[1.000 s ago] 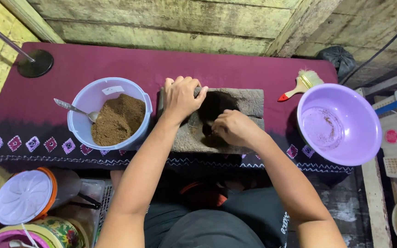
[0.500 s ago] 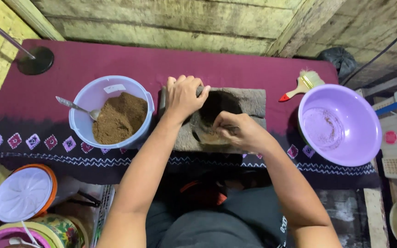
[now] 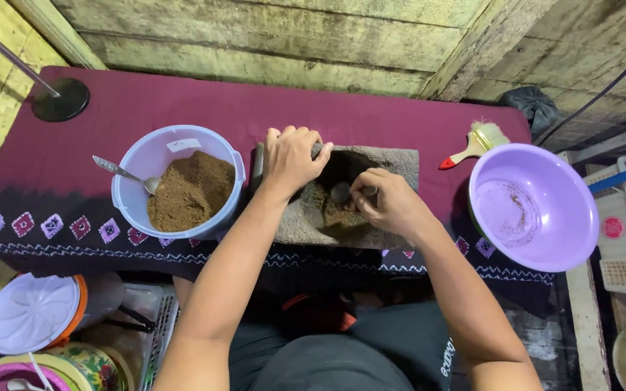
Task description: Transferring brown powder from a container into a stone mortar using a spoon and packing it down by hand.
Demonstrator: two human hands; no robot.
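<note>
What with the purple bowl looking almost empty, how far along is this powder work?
Done: the blue tub holds a heap of brown powder; the purple bowl shows only traces. In hand: the right hand works a small metal spoon in the hollow of the stone block, the left hand resting on its edge. Left: powder lies in that hollow.

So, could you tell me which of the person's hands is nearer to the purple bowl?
The right hand. It works in the stone block's hollow, just left of the purple bowl. The left hand rests on the block's far left edge, farther away.
</note>
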